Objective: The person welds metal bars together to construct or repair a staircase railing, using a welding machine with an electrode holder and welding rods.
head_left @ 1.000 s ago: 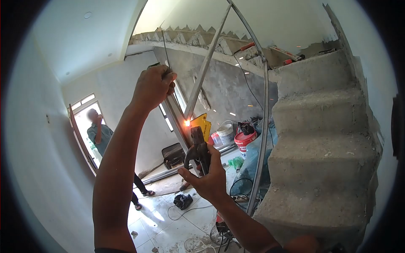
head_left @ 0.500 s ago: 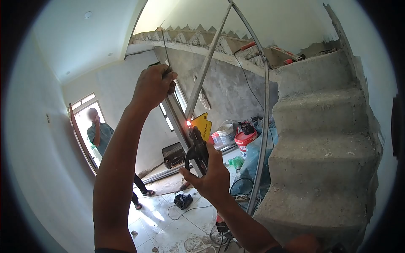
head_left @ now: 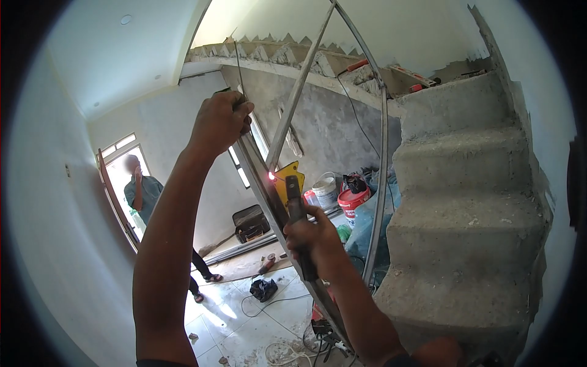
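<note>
Holder (head_left: 293, 194) in right hand (head_left: 315, 240) (rod (head_left: 236, 64) in left hand (head_left: 220, 119))

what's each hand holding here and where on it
Left hand grips the slanted steel bar near its upper end. Right hand is closed round the lower handle of the dark welding holder, its tip up by the glowing spot.

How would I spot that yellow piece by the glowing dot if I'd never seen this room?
Start at the concrete stairs on the right, then look left to the slanted metal bar across the middle. The yellow piece sits against it, above the right hand, beside the glowing dot. It alone is flat, angular and bright yellow; the buckets behind are round.
</note>
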A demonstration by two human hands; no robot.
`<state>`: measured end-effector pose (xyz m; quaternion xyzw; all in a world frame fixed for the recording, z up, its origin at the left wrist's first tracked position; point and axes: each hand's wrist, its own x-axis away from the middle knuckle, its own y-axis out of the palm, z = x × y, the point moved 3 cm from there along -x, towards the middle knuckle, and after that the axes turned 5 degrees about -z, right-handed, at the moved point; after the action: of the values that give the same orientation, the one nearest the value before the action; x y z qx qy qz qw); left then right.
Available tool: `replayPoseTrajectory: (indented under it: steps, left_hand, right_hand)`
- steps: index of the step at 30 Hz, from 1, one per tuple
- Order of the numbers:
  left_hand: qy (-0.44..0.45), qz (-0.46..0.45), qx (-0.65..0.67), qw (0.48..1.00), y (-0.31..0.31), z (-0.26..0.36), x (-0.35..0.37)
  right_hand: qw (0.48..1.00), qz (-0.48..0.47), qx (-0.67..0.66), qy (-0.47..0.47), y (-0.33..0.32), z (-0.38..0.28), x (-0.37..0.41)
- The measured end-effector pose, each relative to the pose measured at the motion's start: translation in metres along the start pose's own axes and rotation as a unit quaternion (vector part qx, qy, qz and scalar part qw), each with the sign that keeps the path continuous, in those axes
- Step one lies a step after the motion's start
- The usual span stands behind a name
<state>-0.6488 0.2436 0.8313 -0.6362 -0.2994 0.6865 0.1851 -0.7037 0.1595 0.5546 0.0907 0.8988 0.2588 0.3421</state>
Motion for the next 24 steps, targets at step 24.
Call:
replayPoseTrajectory:
  steps: [24]
  left_hand:
    - [0.003, -0.005, 0.016, 1.0, 0.003, -0.001, 0.0]
  right_hand:
    - [0.893, 0.124, 0.359, -0.24, 0.026, 0.016, 0.007]
